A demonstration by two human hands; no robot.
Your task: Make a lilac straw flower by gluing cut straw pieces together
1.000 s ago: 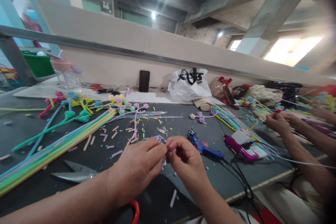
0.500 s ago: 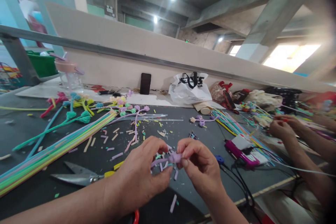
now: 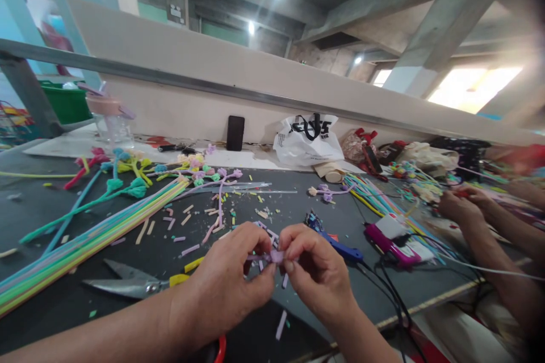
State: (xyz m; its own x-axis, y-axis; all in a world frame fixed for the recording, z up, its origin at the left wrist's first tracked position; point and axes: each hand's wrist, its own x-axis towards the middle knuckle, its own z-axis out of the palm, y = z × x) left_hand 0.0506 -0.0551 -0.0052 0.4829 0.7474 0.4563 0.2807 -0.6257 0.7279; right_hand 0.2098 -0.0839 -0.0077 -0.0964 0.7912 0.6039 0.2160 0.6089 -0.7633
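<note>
Between my two hands, above the dark tabletop, is a small lilac flower (image 3: 276, 256) on a thin stem of the same colour. My left hand (image 3: 238, 272) pinches it from the left, around the stem, its thumb and forefinger close to the petals. From the right, my right hand (image 3: 317, 266) grips the flower's edge between thumb and fingertips. Part of the flower is covered by the fingers. Short lilac cut pieces (image 3: 281, 324) lie below and behind the hands. Scissors (image 3: 128, 283) with spread blades lie by my left forearm, their handles partly covered.
A blue glue gun (image 3: 340, 247) with a black cable lies right of my hands. A bundle of pastel strips (image 3: 106, 238) and finished-looking flowers (image 3: 136, 188) lie left. Behind stand a phone (image 3: 235, 133) and a white bag (image 3: 309, 144). Another person's hands (image 3: 462, 204) work at right.
My hands have drawn slightly closer together around the lilac flower, my right hand shifting left. More of the blue glue gun now shows beside it.
</note>
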